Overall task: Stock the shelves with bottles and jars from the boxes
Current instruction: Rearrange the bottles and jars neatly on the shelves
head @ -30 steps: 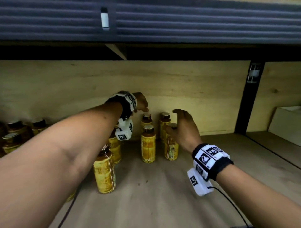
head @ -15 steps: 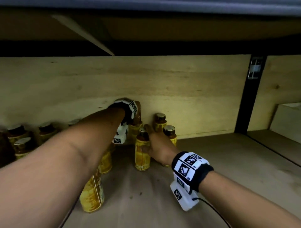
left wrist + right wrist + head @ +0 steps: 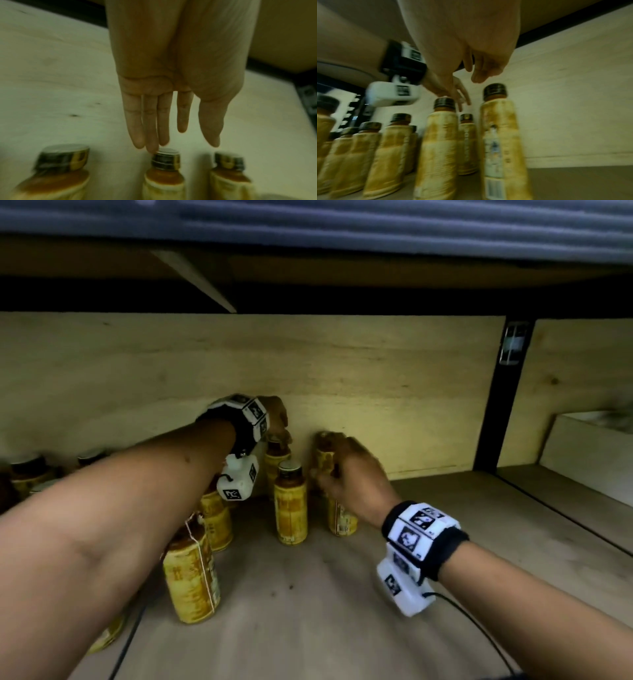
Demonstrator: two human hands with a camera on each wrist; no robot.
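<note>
Several yellow-labelled bottles with dark caps stand in rows on the wooden shelf (image 3: 308, 594). My left hand (image 3: 279, 426) reaches to the back row. Its straight fingers (image 3: 150, 135) touch the cap of a back bottle (image 3: 165, 169) and hold nothing. My right hand (image 3: 329, 460) hovers over the rightmost bottles. Its loosely curled fingers (image 3: 479, 73) hang just above the cap of a barcode-labelled bottle (image 3: 500, 135), apart from it. A middle bottle (image 3: 290, 505) stands between the two hands.
More bottles (image 3: 27, 474) stand at the far left. The wooden back panel (image 3: 376, 388) is close behind the hands. A black upright post (image 3: 493, 405) and a pale box (image 3: 589, 453) lie to the right. The shelf above hangs low.
My right hand came down from above onto the right-hand bottles, then shifted back along them. My left hand stayed at the back bottle's cap.
</note>
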